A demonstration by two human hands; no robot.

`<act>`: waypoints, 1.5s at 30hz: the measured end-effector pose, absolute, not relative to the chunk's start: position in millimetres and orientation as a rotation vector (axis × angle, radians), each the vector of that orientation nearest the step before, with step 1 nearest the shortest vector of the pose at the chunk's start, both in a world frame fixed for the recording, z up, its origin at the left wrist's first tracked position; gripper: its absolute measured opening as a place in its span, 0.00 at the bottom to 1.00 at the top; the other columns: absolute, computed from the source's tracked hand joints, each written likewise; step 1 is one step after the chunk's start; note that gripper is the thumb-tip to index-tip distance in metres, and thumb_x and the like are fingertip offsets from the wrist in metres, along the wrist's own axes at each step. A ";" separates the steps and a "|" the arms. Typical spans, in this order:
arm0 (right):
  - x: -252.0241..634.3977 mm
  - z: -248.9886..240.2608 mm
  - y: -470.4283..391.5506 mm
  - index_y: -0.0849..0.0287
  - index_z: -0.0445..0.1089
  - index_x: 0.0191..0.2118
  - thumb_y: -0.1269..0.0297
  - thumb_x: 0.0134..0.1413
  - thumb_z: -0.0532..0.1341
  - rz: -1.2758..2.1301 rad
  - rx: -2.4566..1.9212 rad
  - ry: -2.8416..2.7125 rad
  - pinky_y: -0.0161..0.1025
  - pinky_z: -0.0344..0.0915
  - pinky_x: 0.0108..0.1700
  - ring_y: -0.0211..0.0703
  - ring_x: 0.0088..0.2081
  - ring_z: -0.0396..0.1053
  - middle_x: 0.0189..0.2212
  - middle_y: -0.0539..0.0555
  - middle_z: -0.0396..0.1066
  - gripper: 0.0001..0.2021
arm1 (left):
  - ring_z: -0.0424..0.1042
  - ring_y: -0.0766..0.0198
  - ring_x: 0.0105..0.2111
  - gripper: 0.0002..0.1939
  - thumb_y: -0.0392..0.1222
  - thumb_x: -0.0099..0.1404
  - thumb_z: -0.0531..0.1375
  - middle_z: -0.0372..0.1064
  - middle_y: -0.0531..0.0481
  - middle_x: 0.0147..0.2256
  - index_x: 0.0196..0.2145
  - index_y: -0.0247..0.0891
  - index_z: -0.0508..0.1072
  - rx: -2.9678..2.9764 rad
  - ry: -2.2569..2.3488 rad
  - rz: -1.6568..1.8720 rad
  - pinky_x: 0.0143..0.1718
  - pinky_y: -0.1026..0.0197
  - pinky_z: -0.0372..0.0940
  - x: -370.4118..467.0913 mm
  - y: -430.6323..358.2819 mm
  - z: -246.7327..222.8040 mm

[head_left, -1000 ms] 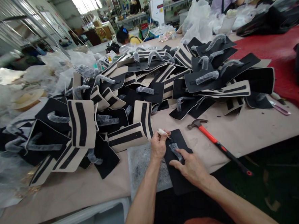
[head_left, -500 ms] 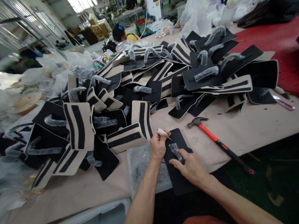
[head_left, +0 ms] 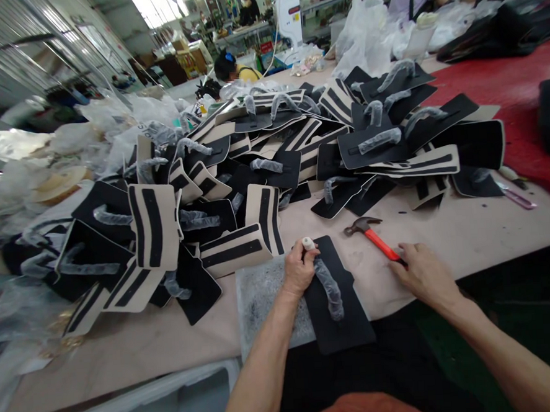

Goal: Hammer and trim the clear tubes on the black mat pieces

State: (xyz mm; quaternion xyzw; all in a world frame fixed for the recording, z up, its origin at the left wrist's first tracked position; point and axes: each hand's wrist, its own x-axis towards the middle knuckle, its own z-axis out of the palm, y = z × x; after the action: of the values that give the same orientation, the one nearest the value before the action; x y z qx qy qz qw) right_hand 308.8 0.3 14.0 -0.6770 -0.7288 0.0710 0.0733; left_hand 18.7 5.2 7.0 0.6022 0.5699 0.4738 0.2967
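My left hand (head_left: 300,268) is closed round an awl with a white handle (head_left: 308,244), held upright at the top of a black panel (head_left: 348,288). A plastic-wrapped carrying handle (head_left: 329,286) lies along that panel. Under the panel is a worn, speckled grey slab (head_left: 274,296). My right hand (head_left: 426,274) is on the grip of a claw hammer (head_left: 382,244), its thumb and fingers on either side of the grip. The hammer lies on the table, its head pointing away to the left; most of its black grip is hidden beneath the hand.
A heap of black panels with wrapped handles (head_left: 263,163) and beige striped backs covers the table's far side. A purple cutter (head_left: 517,197) lies at right. Plastic bags (head_left: 112,129) crowd the left. A grey bin (head_left: 174,392) stands at the front edge. Other people sit farther back.
My right hand has left the wrapped handle and moved right onto the hammer's grip. My left hand stays at the panel's top, with the awl now more upright.
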 end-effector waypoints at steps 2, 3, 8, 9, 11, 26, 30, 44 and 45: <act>321.6 8.4 4.8 0.63 0.70 0.42 0.61 0.58 0.57 0.350 -2.083 -2.224 0.45 0.63 0.37 0.53 0.37 0.69 0.36 0.63 0.69 0.12 | 0.76 0.60 0.36 0.04 0.40 0.68 0.57 0.78 0.49 0.36 0.39 0.41 0.72 1.611 1.478 1.235 0.41 0.60 0.69 16.4 7.1 7.1; 323.7 7.6 6.2 0.61 0.69 0.38 0.63 0.56 0.58 0.468 -2.098 -2.183 0.42 0.62 0.34 0.50 0.33 0.68 0.32 0.59 0.69 0.08 | 0.76 0.60 0.36 0.04 0.39 0.68 0.57 0.77 0.49 0.36 0.39 0.41 0.72 1.619 1.460 1.221 0.41 0.59 0.69 15.8 7.5 6.7; 310.2 20.8 7.0 0.56 0.62 0.29 0.62 0.49 0.59 1.449 -1.899 -1.560 0.35 0.56 0.21 0.39 0.19 0.61 0.19 0.48 0.63 0.05 | 0.77 0.58 0.39 0.06 0.37 0.67 0.57 0.77 0.48 0.38 0.42 0.42 0.71 1.673 1.451 1.167 0.42 0.58 0.69 18.1 4.8 0.6; 304.9 26.5 5.8 0.56 0.62 0.30 0.60 0.51 0.58 1.588 -1.824 -1.465 0.34 0.55 0.19 0.37 0.17 0.60 0.19 0.47 0.63 0.06 | 0.77 0.58 0.39 0.07 0.37 0.67 0.57 0.77 0.47 0.38 0.42 0.42 0.71 1.681 1.456 1.167 0.43 0.58 0.69 19.0 4.1 -0.9; 293.2 42.3 2.5 0.55 0.62 0.31 0.53 0.56 0.54 1.731 -1.744 -1.328 0.33 0.52 0.16 0.35 0.15 0.54 0.19 0.45 0.59 0.11 | 0.77 0.57 0.40 0.07 0.37 0.66 0.57 0.77 0.47 0.38 0.42 0.42 0.71 1.676 1.458 1.178 0.43 0.57 0.69 20.3 3.2 -3.5; 250.5 150.1 7.2 0.53 0.59 0.29 0.47 0.66 0.45 0.344 -1.403 -2.495 0.40 0.42 0.24 0.39 0.17 0.54 0.18 0.50 0.63 0.20 | 0.76 0.59 0.35 0.06 0.36 0.65 0.57 0.77 0.48 0.34 0.39 0.41 0.72 1.681 1.479 1.176 0.38 0.59 0.69 17.2 3.0 -6.9; 245.0 166.2 4.1 0.52 0.58 0.30 0.47 0.68 0.41 0.291 -1.413 -2.128 0.39 0.50 0.25 0.40 0.18 0.58 0.18 0.49 0.61 0.20 | 0.77 0.58 0.38 0.09 0.36 0.65 0.58 0.77 0.48 0.37 0.43 0.41 0.71 1.659 1.436 1.197 0.41 0.59 0.69 16.6 3.0 -9.0; 277.1 81.8 7.9 0.54 0.58 0.28 0.48 0.65 0.43 1.035 -1.797 -2.136 0.37 0.51 0.25 0.39 0.19 0.59 0.18 0.48 0.61 0.20 | 0.76 0.60 0.37 0.07 0.34 0.65 0.57 0.77 0.48 0.37 0.42 0.40 0.71 1.686 1.419 1.188 0.41 0.60 0.68 15.0 4.1 -8.0; 283.7 66.2 8.3 0.54 0.58 0.27 0.49 0.66 0.42 1.115 -1.858 -2.075 0.36 0.52 0.24 0.39 0.18 0.58 0.17 0.47 0.60 0.21 | 0.76 0.60 0.38 0.08 0.35 0.65 0.58 0.77 0.48 0.37 0.42 0.40 0.71 1.680 1.418 1.187 0.41 0.61 0.68 15.0 4.3 -8.9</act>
State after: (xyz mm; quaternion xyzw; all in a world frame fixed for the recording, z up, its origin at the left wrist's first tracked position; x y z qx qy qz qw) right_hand 283.7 8.3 66.2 -0.6177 -0.6899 0.3708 0.0707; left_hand 15.0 4.3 -8.9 0.6381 0.5384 0.4507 0.3160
